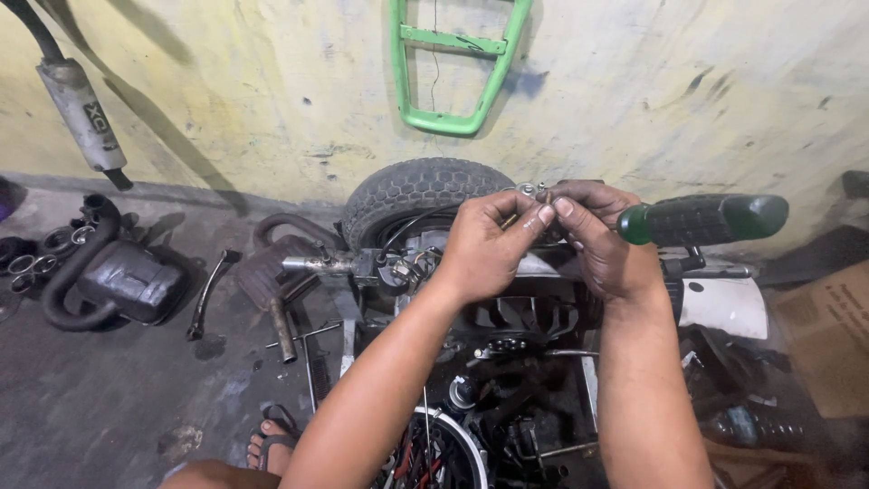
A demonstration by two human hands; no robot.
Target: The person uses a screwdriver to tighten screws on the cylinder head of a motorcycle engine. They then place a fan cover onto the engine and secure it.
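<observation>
Two bare hands meet above one stripped motorcycle frame [507, 317], just in front of its single knobby tyre [412, 190]. The left hand [484, 249] curls inward, thumb and forefinger pinched narrow on a small metal part [512, 220]. The right hand [597, 235] faces it, fingertips closed on the same part, while one green-handled screwdriver [701, 219] lies gripped across its palm, handle pointing right. Both forearms rise from below, nearly parallel. One green metal rack [453, 63] hangs on the wall, one grey exhaust silencer [81, 109] leans at upper left, one black airbox [113, 276] sits on the floor, and one brown cardboard box [828, 335] stands at right.
</observation>
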